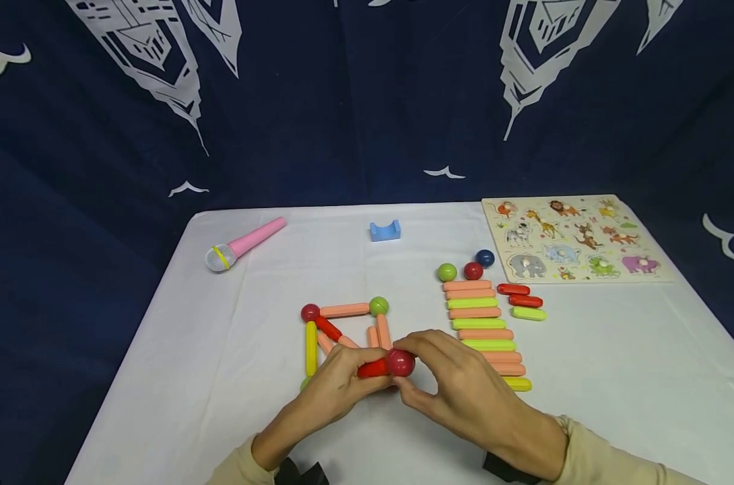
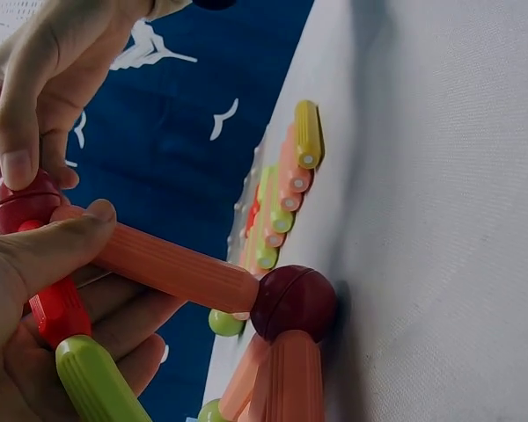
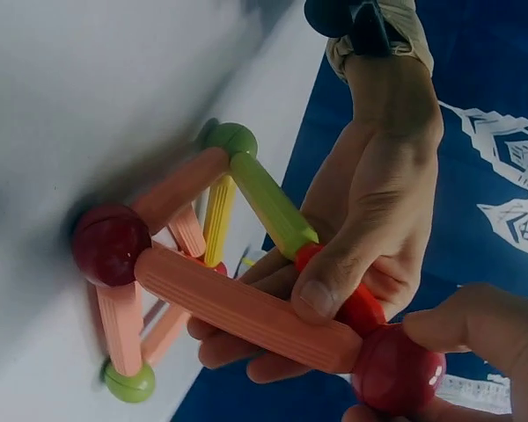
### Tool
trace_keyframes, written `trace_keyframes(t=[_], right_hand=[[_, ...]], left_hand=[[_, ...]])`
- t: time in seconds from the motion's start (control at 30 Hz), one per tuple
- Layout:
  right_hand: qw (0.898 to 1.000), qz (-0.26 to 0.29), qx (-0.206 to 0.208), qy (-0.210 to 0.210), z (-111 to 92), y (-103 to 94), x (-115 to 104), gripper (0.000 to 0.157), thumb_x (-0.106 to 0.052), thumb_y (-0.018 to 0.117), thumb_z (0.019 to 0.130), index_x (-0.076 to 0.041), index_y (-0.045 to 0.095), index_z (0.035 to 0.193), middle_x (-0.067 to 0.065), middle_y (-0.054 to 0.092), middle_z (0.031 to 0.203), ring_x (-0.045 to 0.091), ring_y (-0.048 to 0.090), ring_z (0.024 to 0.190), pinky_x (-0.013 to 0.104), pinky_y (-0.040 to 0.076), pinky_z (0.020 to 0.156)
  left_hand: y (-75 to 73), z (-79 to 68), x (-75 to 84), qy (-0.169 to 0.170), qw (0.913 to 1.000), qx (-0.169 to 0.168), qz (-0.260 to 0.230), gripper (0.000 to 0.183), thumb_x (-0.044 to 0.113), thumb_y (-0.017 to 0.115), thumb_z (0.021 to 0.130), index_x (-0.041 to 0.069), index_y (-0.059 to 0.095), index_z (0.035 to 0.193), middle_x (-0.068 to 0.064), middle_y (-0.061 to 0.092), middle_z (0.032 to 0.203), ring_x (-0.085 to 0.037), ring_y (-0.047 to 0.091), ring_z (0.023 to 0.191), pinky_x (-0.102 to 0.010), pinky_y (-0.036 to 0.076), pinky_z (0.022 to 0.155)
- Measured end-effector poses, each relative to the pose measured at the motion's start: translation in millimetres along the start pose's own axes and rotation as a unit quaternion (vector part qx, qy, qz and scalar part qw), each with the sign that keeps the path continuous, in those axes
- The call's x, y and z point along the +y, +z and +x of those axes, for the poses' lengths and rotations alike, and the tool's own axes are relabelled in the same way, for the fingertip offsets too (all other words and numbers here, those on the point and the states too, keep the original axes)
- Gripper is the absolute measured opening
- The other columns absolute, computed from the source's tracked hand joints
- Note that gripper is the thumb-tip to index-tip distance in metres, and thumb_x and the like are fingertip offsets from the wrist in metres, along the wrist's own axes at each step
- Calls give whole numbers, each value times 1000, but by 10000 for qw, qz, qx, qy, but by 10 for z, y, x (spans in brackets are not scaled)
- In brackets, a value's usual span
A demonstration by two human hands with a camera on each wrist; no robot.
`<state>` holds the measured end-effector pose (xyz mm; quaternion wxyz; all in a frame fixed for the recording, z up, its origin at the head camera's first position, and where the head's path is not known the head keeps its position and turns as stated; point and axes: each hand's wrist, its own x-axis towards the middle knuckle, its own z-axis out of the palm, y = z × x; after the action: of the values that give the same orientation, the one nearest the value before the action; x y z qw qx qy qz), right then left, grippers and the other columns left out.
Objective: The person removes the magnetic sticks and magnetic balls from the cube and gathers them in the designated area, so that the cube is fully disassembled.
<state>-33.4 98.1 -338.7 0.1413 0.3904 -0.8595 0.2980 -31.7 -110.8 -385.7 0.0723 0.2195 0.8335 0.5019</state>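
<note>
My right hand (image 1: 464, 387) pinches a glossy red ball (image 1: 401, 362) between thumb and fingertips. Against that ball sit the ends of a short red rod (image 1: 373, 368) and a salmon rod (image 3: 246, 308). My left hand (image 1: 337, 387) grips these two rods just below the ball, its thumb over them. The salmon rod slopes down to a dark red ball (image 2: 295, 303) at the table. A light green rod (image 3: 273, 202) continues from the red rod to a green ball (image 3: 233, 143). The base frame's far side has another red ball (image 1: 310, 312) and a green ball (image 1: 378, 306).
Right of the frame lies a row of salmon, green and yellow rods (image 1: 479, 324), with loose balls (image 1: 473, 271) behind it. Short rods (image 1: 526, 301) lie beside an animal puzzle board (image 1: 579, 239). Farther back are a pink microphone (image 1: 246, 244) and a blue curved block (image 1: 385, 231).
</note>
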Motion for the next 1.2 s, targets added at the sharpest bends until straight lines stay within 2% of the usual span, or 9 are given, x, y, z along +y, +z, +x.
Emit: trace_keyframes(t=[0.27,0.37,0.43,0.53,0.6,0.7,0.87,1.03,1.2], right_hand=[[9986,319,404,-128,0,69,23,36,-12,80,71,-10,68,105,-5,66,103,7,62,89,22,56,76],[9972,499,514,204,14,43,32,34,-11,79,71,-12,68,103,-9,65,98,5,59,82,18,54,71],[9949,573,652,521,39,-2,46,34,-12,79,70,-13,68,103,-12,64,94,5,56,78,18,52,67],[9932,429,768,757,88,-92,102,34,-14,79,72,-13,69,104,-12,64,91,6,57,76,21,51,63],[9945,194,692,768,131,-160,176,35,-14,80,74,-10,68,107,-8,66,94,7,59,77,24,54,64],[9958,-112,534,736,222,-263,390,36,-10,81,76,-6,67,110,-1,67,98,13,62,79,30,57,66],[9907,-394,138,1293,416,-408,978,37,-3,79,80,3,65,114,13,64,105,27,65,86,41,56,71],[9730,-425,-677,2165,584,-401,1565,36,-3,70,88,10,62,120,27,61,112,39,62,99,52,52,84],[9595,-304,-1091,2580,723,-268,1937,35,0,66,90,12,60,123,30,64,115,40,60,106,54,47,95]], left_hand=[[13,-4,-5,81,9999,51,-44,15,24,73,90,12,75,98,14,48,61,0,42,55,-16,30,48],[18,1,-7,127,9999,32,-82,17,28,71,91,13,74,99,14,47,59,0,42,54,-16,30,48],[20,5,-7,129,9999,54,-89,20,30,69,92,12,75,101,14,53,63,0,46,57,-15,32,49],[23,4,-5,82,9999,95,-64,24,28,70,92,11,75,108,12,65,76,-3,53,65,-16,37,51],[27,-1,4,-15,9999,110,-20,26,25,72,90,10,75,111,11,69,86,-4,56,68,-16,38,51],[34,-11,22,-190,9998,90,66,27,25,75,88,11,75,111,9,69,86,-5,55,66,-17,40,50],[25,-13,52,-334,9992,119,179,27,28,76,87,15,75,111,10,67,84,-5,54,66,-18,42,50],[36,-19,60,-366,9989,144,257,28,25,78,86,14,75,111,12,67,85,-6,55,71,-19,45,53],[55,-29,67,-381,9989,112,268,29,23,78,86,13,74,112,12,68,88,-6,56,75,-20,49,59]])
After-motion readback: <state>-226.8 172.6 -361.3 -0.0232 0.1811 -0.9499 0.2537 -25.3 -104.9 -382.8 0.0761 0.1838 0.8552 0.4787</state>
